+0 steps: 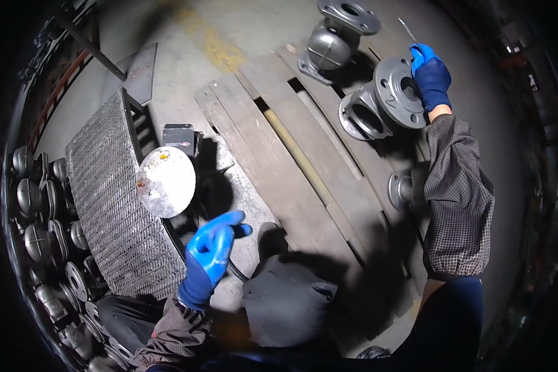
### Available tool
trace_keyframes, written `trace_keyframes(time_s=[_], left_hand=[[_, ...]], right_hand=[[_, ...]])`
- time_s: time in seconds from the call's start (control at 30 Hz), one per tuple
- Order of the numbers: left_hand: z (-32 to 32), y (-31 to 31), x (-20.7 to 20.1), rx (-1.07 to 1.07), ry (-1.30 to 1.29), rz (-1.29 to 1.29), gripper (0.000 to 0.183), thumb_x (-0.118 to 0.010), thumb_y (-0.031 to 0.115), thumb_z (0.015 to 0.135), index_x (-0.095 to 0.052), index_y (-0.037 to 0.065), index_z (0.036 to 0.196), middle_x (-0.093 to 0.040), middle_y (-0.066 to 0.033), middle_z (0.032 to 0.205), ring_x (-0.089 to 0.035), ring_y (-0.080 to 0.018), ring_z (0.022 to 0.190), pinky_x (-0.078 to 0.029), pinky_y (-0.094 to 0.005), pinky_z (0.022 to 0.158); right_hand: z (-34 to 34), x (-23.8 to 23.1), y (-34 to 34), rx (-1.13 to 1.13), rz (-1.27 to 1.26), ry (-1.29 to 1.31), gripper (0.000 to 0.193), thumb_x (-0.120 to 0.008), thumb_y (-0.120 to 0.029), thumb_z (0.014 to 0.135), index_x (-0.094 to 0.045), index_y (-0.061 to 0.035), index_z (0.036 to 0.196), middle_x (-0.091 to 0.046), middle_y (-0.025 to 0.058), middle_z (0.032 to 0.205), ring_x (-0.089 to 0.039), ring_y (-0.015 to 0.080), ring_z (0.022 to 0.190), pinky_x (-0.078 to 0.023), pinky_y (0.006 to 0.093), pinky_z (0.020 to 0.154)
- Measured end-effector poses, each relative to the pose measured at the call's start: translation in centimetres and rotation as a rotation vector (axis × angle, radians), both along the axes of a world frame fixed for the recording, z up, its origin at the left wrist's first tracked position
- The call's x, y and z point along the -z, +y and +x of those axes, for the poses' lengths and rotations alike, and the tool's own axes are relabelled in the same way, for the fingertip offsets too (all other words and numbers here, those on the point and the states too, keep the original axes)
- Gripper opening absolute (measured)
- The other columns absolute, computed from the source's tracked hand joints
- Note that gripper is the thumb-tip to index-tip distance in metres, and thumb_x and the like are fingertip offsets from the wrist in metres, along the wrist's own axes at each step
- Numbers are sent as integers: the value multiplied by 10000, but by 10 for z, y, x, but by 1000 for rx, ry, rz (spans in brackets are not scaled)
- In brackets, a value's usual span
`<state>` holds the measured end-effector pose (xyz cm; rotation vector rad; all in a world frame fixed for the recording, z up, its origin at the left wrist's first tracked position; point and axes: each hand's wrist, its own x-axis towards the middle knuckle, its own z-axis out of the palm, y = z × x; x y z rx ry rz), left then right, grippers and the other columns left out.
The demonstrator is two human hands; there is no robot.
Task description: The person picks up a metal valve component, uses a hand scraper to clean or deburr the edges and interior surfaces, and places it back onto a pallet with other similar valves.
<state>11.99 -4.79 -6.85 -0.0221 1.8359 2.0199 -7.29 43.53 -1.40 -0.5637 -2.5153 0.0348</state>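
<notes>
My right hand (431,73), in a blue coated glove, is closed around a thin pointed metal tool (407,28) whose tip sticks out up and to the left. That hand is beside the round flange (402,93) of a grey cast valve body (367,110), which lies on a wooden pallet (291,161). What the tool's handle looks like is hidden by the glove. Lower left, my left hand (212,251), also gloved in blue, hangs above the floor with fingers stretched to the right and nothing visible in it. A bright white disc (167,181) with orange specks is nearest to it.
A second grey valve body (335,46) stands at the far edge of the pallet. Another flanged part (401,189) sits near my right sleeve. To the left is a ribbed metal-topped bench (115,198), with several stacked castings (37,242) beyond it. The pallet has gaps between its boards.
</notes>
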Motion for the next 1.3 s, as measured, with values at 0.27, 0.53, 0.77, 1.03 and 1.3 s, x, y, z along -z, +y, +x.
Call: trace_keyframes(time_s=[0.27, 0.53, 0.77, 1.03, 1.3], left_hand=[[7, -14, 12, 0, -22, -41, 276, -462, 70, 967, -533, -68, 1195, -610, -129, 1134, -626, -205, 999, -485, -292, 880], [14, -11, 2, 7, 1, -52, 290, -471, 89, 965, -533, -55, 1208, -666, -131, 1009, -619, -130, 938, -475, -222, 820], [23, -36, -12, 2, 116, -135, 291, -472, 114, 973, -541, -46, 1206, -621, -118, 1100, -627, -178, 974, -479, -274, 839], [31, -82, -22, -159, 261, -278, 296, -475, 141, 974, -562, -62, 1173, -631, -119, 1086, -632, -164, 899, -491, -293, 843], [37, -87, 6, -129, 231, -125, 259, -467, 73, 966, -552, -51, 1177, -608, -128, 1149, -640, -189, 917, -499, -301, 850]], right_hand=[[-14, 8, 21, -53, 67, 85, 281, -495, -303, 883, -645, -131, 1047, -638, 178, 1015, -601, 380, 938, -485, 448, 796], [31, 46, 72, -106, 248, -5, 131, -479, -136, 863, -593, -71, 864, -624, 196, 822, -600, 392, 763, -492, 465, 631], [119, 36, -64, -373, -465, -15, 326, -484, -120, 909, -553, 70, 1166, -671, 154, 964, -641, 225, 753, -503, 296, 691], [242, -66, 26, -124, -958, 412, 325, -500, -216, 942, -582, -50, 1210, -662, 151, 982, -640, 179, 795, -518, 278, 655], [327, 27, 233, 268, 188, -245, 298, -420, -201, 916, -616, 2, 820, -613, 245, 807, -599, 376, 675, -446, 421, 583]])
